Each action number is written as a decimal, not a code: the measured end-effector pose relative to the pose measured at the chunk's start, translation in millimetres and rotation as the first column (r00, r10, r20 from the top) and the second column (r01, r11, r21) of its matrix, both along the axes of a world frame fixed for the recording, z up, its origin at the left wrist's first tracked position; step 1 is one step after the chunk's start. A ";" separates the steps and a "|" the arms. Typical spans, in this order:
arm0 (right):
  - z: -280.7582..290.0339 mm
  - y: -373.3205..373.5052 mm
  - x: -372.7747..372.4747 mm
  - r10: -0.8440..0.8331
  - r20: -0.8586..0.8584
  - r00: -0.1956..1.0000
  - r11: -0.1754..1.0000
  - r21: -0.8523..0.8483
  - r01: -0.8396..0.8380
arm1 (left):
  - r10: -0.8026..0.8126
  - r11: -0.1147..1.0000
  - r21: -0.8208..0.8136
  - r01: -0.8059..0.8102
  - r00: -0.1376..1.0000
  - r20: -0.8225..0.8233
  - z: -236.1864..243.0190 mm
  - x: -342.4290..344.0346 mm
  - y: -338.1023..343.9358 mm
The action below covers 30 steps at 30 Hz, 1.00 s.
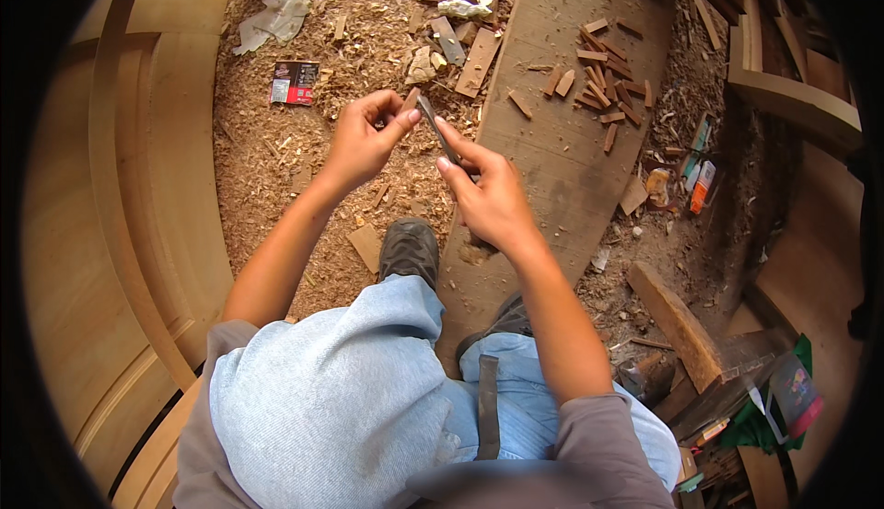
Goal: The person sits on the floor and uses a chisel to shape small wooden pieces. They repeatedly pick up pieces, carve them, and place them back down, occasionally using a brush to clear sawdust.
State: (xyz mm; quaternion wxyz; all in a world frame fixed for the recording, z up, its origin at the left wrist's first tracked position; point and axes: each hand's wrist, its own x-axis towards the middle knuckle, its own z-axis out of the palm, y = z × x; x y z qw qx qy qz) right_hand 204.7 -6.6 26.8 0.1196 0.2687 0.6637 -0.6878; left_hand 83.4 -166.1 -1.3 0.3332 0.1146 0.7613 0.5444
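Observation:
In front of my knees, my left hand [370,137] pinches a small wooden peg [411,99] between thumb and fingers. My right hand [491,192] is closed around a slim, dark metal blade [437,130], which looks like a chisel or knife. Its flat tip meets or nearly meets the peg; actual contact cannot be made out. Most of the blade's rear end is hidden inside my right hand. To the right, a loose pile of similar small wooden pegs [603,86] lies on a wide plank [562,173], some with pointed ends.
Wood shavings [267,155] cover the ground. A panelled wooden door [184,178] stands at the left. Offcuts [479,60], a plastic bag [276,19] and a black-and-red packet [295,83] lie ahead. A thick wood block [677,325] rises near my right knee.

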 end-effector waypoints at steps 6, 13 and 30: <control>4.6 64.7 -46.4 -0.709 -0.142 0.691 0.700 -0.029 0.713 | -0.253 0.947 -0.236 0.220 0.960 -0.120 8.5 31.6 -11.7; -19.1 38.8 16.2 0.049 0.089 0.995 0.991 -0.129 -0.037 | 0.092 0.996 -0.008 -0.092 0.993 0.072 -10.5 0.1 -21.0; -2.7 -13.3 -7.7 -0.041 -0.007 0.999 0.999 0.034 0.042 | -0.163 0.951 -0.300 0.072 0.943 -0.291 21.1 -16.1 8.4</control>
